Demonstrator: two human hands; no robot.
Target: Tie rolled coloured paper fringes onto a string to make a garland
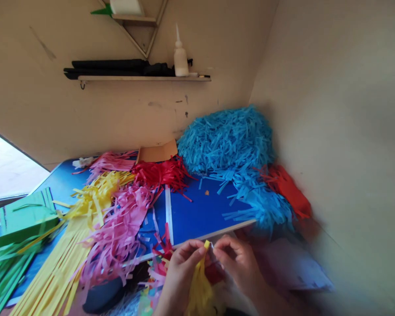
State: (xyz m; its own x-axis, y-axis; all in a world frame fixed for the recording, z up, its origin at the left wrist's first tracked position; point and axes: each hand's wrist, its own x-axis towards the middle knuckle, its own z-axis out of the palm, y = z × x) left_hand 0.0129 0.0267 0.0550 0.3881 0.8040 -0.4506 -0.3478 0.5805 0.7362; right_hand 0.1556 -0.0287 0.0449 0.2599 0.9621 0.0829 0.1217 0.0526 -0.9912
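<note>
At the near edge of the blue table [200, 215]: both hands working one yellow tassel.

Green strips [6, 263], yellow strips [52, 272] and pink strips [118, 232] lie sorted by colour, within reach. The left hand [179, 272] is closed around the neck of the yellow tassel [199, 289], apparently to keep its strips bunched. The right hand [238, 259] pinches the tassel's top with its fingertips. A blue heap [227, 145] is banked against the wall, clear of the working edge.
</note>
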